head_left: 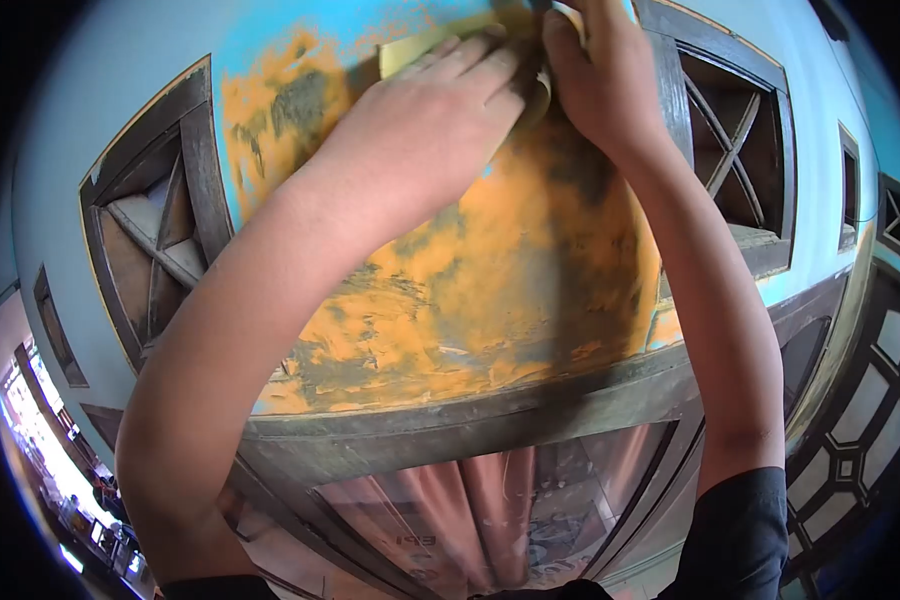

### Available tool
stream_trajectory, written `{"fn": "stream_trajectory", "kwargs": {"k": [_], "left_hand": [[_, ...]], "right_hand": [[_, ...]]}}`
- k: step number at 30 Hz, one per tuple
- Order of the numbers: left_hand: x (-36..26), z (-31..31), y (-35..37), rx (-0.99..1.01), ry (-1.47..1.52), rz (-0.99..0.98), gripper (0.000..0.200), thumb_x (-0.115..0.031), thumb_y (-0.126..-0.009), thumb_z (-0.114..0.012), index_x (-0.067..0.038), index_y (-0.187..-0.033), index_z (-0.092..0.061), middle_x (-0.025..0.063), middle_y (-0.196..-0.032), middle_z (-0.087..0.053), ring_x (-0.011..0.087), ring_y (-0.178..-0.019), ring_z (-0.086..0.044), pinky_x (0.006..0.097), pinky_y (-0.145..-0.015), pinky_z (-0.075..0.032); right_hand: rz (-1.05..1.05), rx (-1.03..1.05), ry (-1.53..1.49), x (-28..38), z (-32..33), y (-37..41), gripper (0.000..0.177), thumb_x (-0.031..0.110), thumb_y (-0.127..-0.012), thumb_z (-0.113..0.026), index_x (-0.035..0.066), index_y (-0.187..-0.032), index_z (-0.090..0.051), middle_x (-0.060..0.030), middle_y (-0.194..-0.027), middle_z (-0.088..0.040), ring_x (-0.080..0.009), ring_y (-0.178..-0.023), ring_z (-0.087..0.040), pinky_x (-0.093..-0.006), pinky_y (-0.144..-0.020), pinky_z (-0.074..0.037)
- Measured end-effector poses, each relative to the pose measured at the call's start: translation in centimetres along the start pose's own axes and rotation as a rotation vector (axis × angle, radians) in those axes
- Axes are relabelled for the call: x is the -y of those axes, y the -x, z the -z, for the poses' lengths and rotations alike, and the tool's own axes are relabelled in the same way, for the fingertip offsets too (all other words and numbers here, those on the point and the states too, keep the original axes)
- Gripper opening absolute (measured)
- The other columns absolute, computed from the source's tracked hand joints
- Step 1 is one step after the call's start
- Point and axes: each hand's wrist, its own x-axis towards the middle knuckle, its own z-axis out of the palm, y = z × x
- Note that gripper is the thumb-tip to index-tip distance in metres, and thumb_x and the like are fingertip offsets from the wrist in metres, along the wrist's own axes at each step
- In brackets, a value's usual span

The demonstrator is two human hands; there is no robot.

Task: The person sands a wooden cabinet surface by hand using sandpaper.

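My left hand presses a yellowish sheet of sandpaper against the upper part of a wall panel. Its fingers lie over the sheet, and a curled end of the sheet shows past the fingertips. Orange and grey-brown patches cover the panel, with bright blue paint along its top. Close beside the sheet is my right hand, raised at the top edge of the view. Its thumb and part of the fingers show, bent near a small dark thing that I cannot make out; the rest is cut off.
Wooden frames with crossed bars flank the panel, a left frame and a right frame. A dark wooden beam runs below. Under it, reddish-brown curtains hang behind glass. A dark lattice door stands far right.
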Motion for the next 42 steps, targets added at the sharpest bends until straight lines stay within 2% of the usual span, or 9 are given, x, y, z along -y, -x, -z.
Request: {"fn": "stream_trajectory", "kwargs": {"k": [6, 13, 16, 19, 21, 24, 26, 34, 42], "left_hand": [[0.9, 0.4, 0.5, 0.072, 0.097, -0.045, 0.050, -0.005, -0.085, -0.066, -0.002, -0.135, -0.059, 0.0188, -0.138, -0.054, 0.0385, -0.136, -0.048, 0.0475, -0.114, -0.043], [-1.5, 9.6, -8.8, 1.032, -0.063, 0.202, 0.030, -0.018, -0.090, -0.068, 0.001, -0.114, -0.069, 0.0192, -0.120, -0.068, 0.0301, -0.121, -0.063, 0.0401, -0.093, -0.057], [-2.5, 9.0, -7.9, 0.801, -0.108, 0.147, 0.025, -0.014, -0.086, -0.071, 0.003, -0.105, -0.070, 0.0192, -0.109, -0.070, 0.0305, -0.111, -0.068, 0.0380, -0.082, -0.060], [-3.1, 6.7, -7.5, 0.623, -0.032, 0.188, 0.033, -0.015, -0.091, -0.066, -0.001, -0.121, -0.065, 0.0208, -0.128, -0.062, 0.0354, -0.125, -0.057, 0.0457, -0.099, -0.052], [-1.2, 0.5, -2.2, 0.210, 0.087, 0.141, 0.046, -0.014, -0.094, -0.060, -0.011, -0.140, -0.058, 0.0160, -0.147, -0.051, 0.0382, -0.143, -0.042, 0.0516, -0.117, -0.040], [-0.4, 0.2, -1.0, 0.172, 0.146, 0.032, 0.044, -0.017, -0.094, -0.062, 0.005, -0.132, -0.059, 0.0269, -0.140, -0.056, 0.0376, -0.133, -0.054, 0.0464, -0.108, -0.049], [-0.3, -0.5, -1.2, 0.138, 0.027, -0.017, 0.053, -0.018, -0.099, -0.055, 0.001, -0.148, -0.046, 0.0254, -0.154, -0.042, 0.0377, -0.145, -0.041, 0.0477, -0.120, -0.036], [9.5, 2.5, -3.7, 0.213, -0.188, 0.708, 0.057, -0.036, -0.113, -0.022, -0.012, -0.165, -0.020, 0.0060, -0.173, -0.013, 0.0250, -0.160, -0.010, 0.0398, -0.131, -0.005], [2.0, 0.9, -3.5, 0.215, -0.207, 0.432, 0.059, -0.037, -0.112, -0.022, -0.012, -0.165, -0.019, 0.0087, -0.173, -0.011, 0.0273, -0.160, -0.006, 0.0397, -0.131, -0.006]], "right_hand": [[-0.087, 0.007, -0.241, -0.9, 0.8, 0.6, 0.043, -0.003, -0.100, -0.048, 0.003, -0.143, -0.046, -0.0155, -0.112, -0.069, -0.0203, -0.101, -0.064, -0.0310, -0.090, -0.049], [-0.157, -0.023, -0.355, -0.5, 1.3, 1.1, 0.038, 0.003, -0.102, -0.048, 0.002, -0.140, -0.047, -0.0138, -0.113, -0.065, -0.0187, -0.108, -0.061, -0.0314, -0.097, -0.047], [-0.184, -0.029, -0.395, 0.2, 2.1, 1.1, 0.037, 0.007, -0.103, -0.047, 0.002, -0.140, -0.047, -0.0138, -0.113, -0.064, -0.0188, -0.109, -0.060, -0.0324, -0.099, -0.047], [-0.150, -0.064, -0.436, -1.5, 1.5, 1.2, 0.037, 0.007, -0.103, -0.047, 0.002, -0.140, -0.047, -0.0137, -0.112, -0.064, -0.0186, -0.109, -0.059, -0.0325, -0.099, -0.046], [-0.137, -0.090, -0.453, -2.1, 1.1, 1.2, 0.037, 0.007, -0.103, -0.048, 0.003, -0.140, -0.047, -0.0134, -0.112, -0.064, -0.0180, -0.108, -0.058, -0.0321, -0.098, -0.046], [-0.160, -0.092, -0.461, -1.9, 1.2, 1.3, 0.038, 0.008, -0.103, -0.048, 0.003, -0.141, -0.047, -0.0127, -0.112, -0.064, -0.0170, -0.106, -0.057, -0.0313, -0.097, -0.045], [-0.166, -0.079, -0.458, -1.7, 1.3, 1.3, 0.038, 0.009, -0.103, -0.049, 0.003, -0.141, -0.047, -0.0122, -0.112, -0.064, -0.0163, -0.105, -0.057, -0.0308, -0.096, -0.045], [-0.151, -0.058, -0.307, 0.0, 1.3, 1.2, 0.039, 0.011, -0.103, -0.051, 0.002, -0.140, -0.048, -0.0144, -0.118, -0.062, -0.0176, -0.108, -0.058, -0.0323, -0.099, -0.046], [-0.118, -0.078, -0.236, -1.9, 0.8, 1.0, 0.040, 0.013, -0.103, -0.053, 0.001, -0.141, -0.049, -0.0202, -0.133, -0.060, -0.0260, -0.122, -0.059, -0.0378, -0.105, -0.046]]}}
